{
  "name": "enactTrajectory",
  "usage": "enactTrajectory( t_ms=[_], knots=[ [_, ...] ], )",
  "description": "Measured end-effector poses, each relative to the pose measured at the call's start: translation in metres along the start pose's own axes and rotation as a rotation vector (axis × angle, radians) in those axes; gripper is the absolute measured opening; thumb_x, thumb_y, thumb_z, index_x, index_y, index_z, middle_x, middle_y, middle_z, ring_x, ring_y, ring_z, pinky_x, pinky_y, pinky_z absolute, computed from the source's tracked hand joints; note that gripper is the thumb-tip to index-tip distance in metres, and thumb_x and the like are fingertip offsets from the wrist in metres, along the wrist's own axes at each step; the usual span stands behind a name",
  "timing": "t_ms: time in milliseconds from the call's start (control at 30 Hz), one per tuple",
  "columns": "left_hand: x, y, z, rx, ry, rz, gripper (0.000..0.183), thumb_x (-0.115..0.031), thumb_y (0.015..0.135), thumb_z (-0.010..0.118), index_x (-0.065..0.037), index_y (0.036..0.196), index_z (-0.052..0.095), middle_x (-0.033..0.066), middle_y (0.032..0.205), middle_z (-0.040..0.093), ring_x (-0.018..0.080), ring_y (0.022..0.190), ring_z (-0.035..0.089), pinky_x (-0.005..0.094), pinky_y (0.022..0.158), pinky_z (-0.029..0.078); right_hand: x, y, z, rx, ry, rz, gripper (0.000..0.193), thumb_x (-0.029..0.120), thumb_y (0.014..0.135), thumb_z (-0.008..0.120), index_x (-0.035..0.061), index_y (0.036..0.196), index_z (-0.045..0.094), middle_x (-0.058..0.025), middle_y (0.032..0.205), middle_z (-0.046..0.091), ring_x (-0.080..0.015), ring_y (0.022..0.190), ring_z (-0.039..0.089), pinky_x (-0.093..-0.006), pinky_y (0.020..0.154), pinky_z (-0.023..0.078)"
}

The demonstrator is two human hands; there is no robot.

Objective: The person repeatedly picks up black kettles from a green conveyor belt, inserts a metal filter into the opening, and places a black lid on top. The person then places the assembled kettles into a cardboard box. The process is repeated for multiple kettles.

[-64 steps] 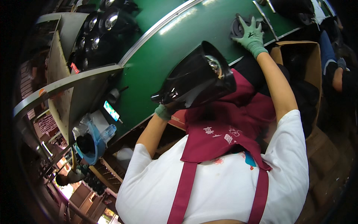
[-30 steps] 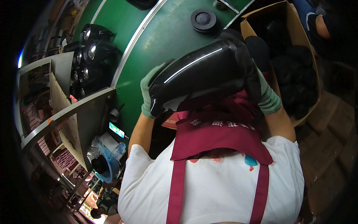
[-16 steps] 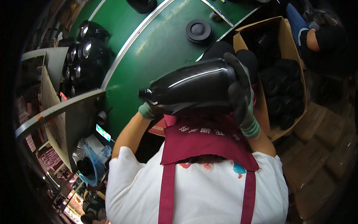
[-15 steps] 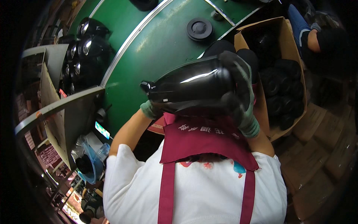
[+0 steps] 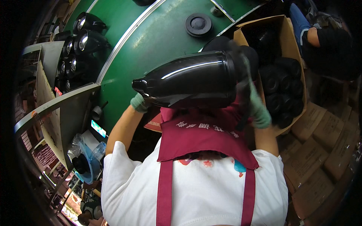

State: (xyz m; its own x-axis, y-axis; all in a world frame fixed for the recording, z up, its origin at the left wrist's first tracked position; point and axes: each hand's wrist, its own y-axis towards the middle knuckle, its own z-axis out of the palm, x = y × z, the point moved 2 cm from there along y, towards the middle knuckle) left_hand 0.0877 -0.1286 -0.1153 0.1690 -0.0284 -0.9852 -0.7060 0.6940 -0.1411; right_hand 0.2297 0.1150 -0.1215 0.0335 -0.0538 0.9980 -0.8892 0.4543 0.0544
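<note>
A glossy black jug body point(image 5: 192, 81) lies on its side in front of my chest, its spout end toward the left and its wide end toward the right. My left hand point(image 5: 138, 103), in a green-cuffed glove, supports it from below near the spout; the jug hides those fingers. My right hand point(image 5: 253, 94), in a similar glove, is at the wide end. Motion smears its dark fingers, so whether they touch the jug is unclear. Beyond the jug, a round black disc-shaped part point(image 5: 198, 25) rests on the green work surface point(image 5: 151, 52).
An open carton point(image 5: 238, 37) with several round black parts stands at right, near another person point(image 5: 315, 41). Several glossy black jugs point(image 5: 88, 41) stand at far left past a metal rail point(image 5: 128, 34). A lit phone point(image 5: 98, 128) and a blue bowl point(image 5: 88, 165) are at lower left.
The jug has shifted a little left and sits more squarely in view, with my left hand moving along. My right hand, earlier wrapped at the wide end, has moved right and its fingers are blurred.
</note>
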Motion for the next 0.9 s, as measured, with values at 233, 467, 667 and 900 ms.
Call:
enactTrajectory(
  t_ms=[233,467,667,900],
  knots=[
    [-0.036,0.006,0.006,0.018,0.939,0.536,0.053,-0.013,0.072,0.073,0.003,0.122,0.071,0.0177,0.108,0.074,0.0263,0.096,0.073,0.0353,0.087,0.056,0.003,0.006,-0.015,0.276,0.251,0.070,0.048,0.022,0.105,0.050,0.0033,0.149,0.046,-0.0139,0.144,0.053,-0.0259,0.136,0.049,-0.0370,0.115,0.037],
    [-0.037,0.007,0.014,-0.045,0.401,0.178,0.051,-0.028,0.080,0.073,0.002,0.122,0.071,0.0159,0.118,0.073,0.0272,0.107,0.070,0.0365,0.097,0.053,0.008,0.008,-0.026,0.207,-0.096,-0.212,0.069,0.051,0.108,0.038,-0.0021,0.153,0.042,-0.0166,0.151,0.052,-0.0269,0.134,0.054,-0.0357,0.115,0.041],
    [-0.036,0.017,0.009,0.015,0.555,0.164,0.051,-0.017,0.075,0.076,-0.002,0.124,0.072,0.0137,0.110,0.075,0.0292,0.096,0.073,0.0350,0.089,0.056,0.014,0.010,-0.022,0.208,0.438,0.524,0.073,0.054,0.109,0.035,-0.0036,0.153,0.041,-0.0172,0.150,0.052,-0.0267,0.136,0.052,-0.0353,0.117,0.037],
    [-0.011,0.006,0.005,-0.056,0.239,0.099,0.041,-0.007,0.088,0.065,0.004,0.127,0.068,0.0145,0.120,0.072,0.0243,0.107,0.070,0.0349,0.100,0.053,0.003,-0.006,-0.017,0.189,0.134,-0.207,0.058,0.038,0.110,0.040,0.0026,0.156,0.038,-0.0151,0.153,0.047,-0.0260,0.144,0.042,-0.0379,0.121,0.030]
  ],
)
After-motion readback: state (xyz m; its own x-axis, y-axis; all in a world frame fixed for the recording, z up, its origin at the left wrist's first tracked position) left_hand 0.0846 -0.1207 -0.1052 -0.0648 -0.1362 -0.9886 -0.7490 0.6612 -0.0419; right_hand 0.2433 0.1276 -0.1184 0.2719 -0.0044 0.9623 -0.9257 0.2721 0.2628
